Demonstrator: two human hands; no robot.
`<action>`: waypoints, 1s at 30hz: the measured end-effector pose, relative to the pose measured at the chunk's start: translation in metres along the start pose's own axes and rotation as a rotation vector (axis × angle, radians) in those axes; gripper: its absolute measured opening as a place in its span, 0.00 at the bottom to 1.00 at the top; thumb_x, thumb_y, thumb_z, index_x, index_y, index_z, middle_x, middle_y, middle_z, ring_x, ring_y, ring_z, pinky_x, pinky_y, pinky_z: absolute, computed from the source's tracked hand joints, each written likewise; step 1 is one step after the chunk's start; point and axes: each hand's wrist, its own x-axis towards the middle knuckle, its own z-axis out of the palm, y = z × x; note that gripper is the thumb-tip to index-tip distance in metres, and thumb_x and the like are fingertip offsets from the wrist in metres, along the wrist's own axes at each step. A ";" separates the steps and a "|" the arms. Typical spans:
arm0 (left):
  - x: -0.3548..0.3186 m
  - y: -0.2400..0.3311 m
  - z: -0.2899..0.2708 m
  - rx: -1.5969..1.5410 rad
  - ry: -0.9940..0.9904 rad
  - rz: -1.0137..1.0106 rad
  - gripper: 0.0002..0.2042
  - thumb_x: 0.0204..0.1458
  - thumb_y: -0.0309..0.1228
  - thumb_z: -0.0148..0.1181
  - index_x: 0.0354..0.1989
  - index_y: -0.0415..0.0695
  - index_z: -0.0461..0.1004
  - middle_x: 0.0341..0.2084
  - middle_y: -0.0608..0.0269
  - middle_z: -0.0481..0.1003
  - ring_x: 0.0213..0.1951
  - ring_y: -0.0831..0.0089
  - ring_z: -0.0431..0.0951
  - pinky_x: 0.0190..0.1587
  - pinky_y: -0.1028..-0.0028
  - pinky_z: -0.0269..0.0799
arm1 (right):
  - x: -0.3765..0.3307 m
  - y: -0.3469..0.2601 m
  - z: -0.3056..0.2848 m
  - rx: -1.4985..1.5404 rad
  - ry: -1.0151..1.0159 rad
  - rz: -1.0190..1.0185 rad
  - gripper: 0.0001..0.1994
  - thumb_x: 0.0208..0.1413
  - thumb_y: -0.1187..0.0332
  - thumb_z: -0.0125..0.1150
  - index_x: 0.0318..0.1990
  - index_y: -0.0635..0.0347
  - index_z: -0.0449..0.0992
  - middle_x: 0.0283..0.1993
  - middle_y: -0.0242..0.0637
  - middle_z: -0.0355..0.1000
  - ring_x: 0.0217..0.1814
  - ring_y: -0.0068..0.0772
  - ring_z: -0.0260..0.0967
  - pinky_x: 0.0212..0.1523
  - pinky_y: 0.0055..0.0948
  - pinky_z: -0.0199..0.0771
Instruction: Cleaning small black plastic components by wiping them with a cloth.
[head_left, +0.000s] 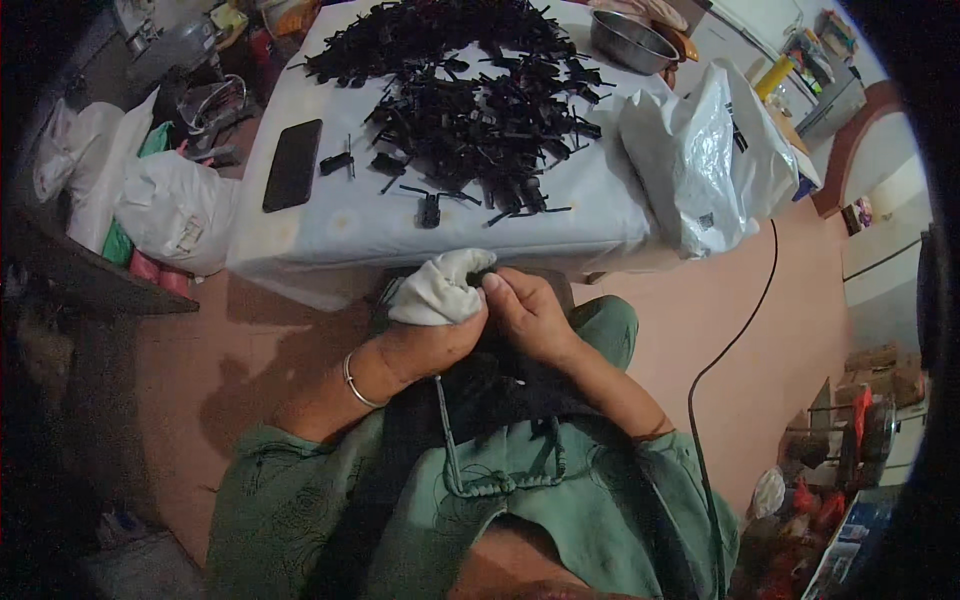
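Just in front of the table's near edge, my two hands meet. A white cloth or glove [440, 290] covers the fingers of my left hand [428, 345], which are closed around a small black part [479, 277]. From the right, the thumb and bent fingers of my right hand [532, 312] pinch at that same part. Most of the part is hidden between the fingers, so its exact kind does not show. On the table beyond lies a big heap of black plastic parts [480, 115] with thin prongs. A few loose ones, such as a single black part [429, 208], lie nearer me.
A black phone [292, 165] rests on the left of the white-covered table [340, 228]. A metal bowl [632, 42] stands at the back right, near a large white plastic bag [690, 170]. White bags [180, 205] fill the left side. A black cable [735, 335] hangs on the right.
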 end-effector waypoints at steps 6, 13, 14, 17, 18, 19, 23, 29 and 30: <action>0.004 -0.024 0.005 -0.287 0.074 -0.094 0.14 0.47 0.26 0.53 0.42 0.37 0.63 0.30 0.58 0.71 0.30 0.70 0.72 0.34 0.74 0.69 | 0.001 0.008 -0.015 -0.079 0.032 -0.062 0.09 0.54 0.69 0.51 0.39 0.65 0.69 0.30 0.29 0.69 0.32 0.19 0.62 0.35 0.21 0.64; 0.006 -0.016 0.001 -0.867 -0.066 -0.450 0.16 0.53 0.27 0.45 0.51 0.40 0.57 0.26 0.69 0.69 0.21 0.86 0.63 0.21 0.83 0.61 | 0.004 -0.003 -0.026 -0.283 -0.018 -0.270 0.06 0.49 0.72 0.56 0.32 0.66 0.72 0.27 0.36 0.70 0.30 0.20 0.65 0.33 0.22 0.65; 0.003 -0.017 0.004 -0.726 -0.089 -0.393 0.17 0.53 0.27 0.45 0.52 0.40 0.56 0.25 0.69 0.69 0.20 0.85 0.63 0.21 0.83 0.61 | 0.005 -0.004 -0.025 -0.283 -0.016 -0.267 0.06 0.49 0.72 0.56 0.32 0.66 0.72 0.27 0.36 0.70 0.30 0.20 0.65 0.33 0.22 0.65; 0.005 -0.012 -0.001 -0.634 -0.199 -0.348 0.18 0.52 0.26 0.45 0.52 0.40 0.57 0.23 0.70 0.67 0.20 0.85 0.63 0.21 0.83 0.61 | 0.008 -0.006 -0.021 -0.336 0.038 -0.239 0.06 0.50 0.72 0.55 0.30 0.66 0.71 0.25 0.36 0.68 0.28 0.19 0.62 0.31 0.22 0.64; 0.007 -0.010 -0.003 -0.681 -0.283 -0.359 0.18 0.52 0.25 0.46 0.52 0.41 0.57 0.21 0.70 0.67 0.19 0.85 0.63 0.21 0.82 0.61 | 0.009 -0.003 -0.020 -0.224 0.036 -0.154 0.06 0.51 0.71 0.55 0.29 0.65 0.71 0.24 0.34 0.68 0.28 0.18 0.62 0.31 0.21 0.64; 0.004 -0.018 0.002 -0.679 -0.278 -0.360 0.18 0.52 0.25 0.46 0.52 0.41 0.57 0.21 0.70 0.67 0.19 0.85 0.63 0.21 0.82 0.61 | 0.010 -0.001 -0.017 -0.112 0.026 -0.074 0.06 0.51 0.71 0.55 0.29 0.65 0.70 0.24 0.33 0.67 0.28 0.17 0.61 0.30 0.21 0.63; 0.004 -0.023 0.007 -0.477 -0.127 -0.129 0.15 0.48 0.23 0.45 0.46 0.41 0.61 0.18 0.71 0.63 0.19 0.86 0.62 0.20 0.82 0.60 | 0.011 0.003 -0.016 -0.160 0.013 -0.107 0.08 0.53 0.68 0.53 0.28 0.65 0.69 0.22 0.30 0.65 0.26 0.16 0.57 0.28 0.20 0.61; 0.007 -0.010 -0.005 -0.700 -0.305 -0.426 0.12 0.48 0.23 0.42 0.43 0.42 0.62 0.26 0.70 0.65 0.26 0.86 0.62 0.27 0.84 0.61 | 0.007 -0.012 -0.014 -0.250 -0.075 -0.115 0.12 0.55 0.64 0.48 0.27 0.65 0.69 0.19 0.44 0.63 0.20 0.29 0.57 0.24 0.29 0.62; 0.005 -0.011 -0.003 -0.616 -0.283 -0.382 0.12 0.48 0.23 0.42 0.42 0.42 0.63 0.26 0.70 0.65 0.26 0.86 0.62 0.27 0.83 0.61 | 0.007 -0.014 -0.013 -0.276 -0.086 -0.065 0.12 0.55 0.64 0.48 0.27 0.65 0.68 0.18 0.44 0.62 0.19 0.29 0.56 0.24 0.29 0.62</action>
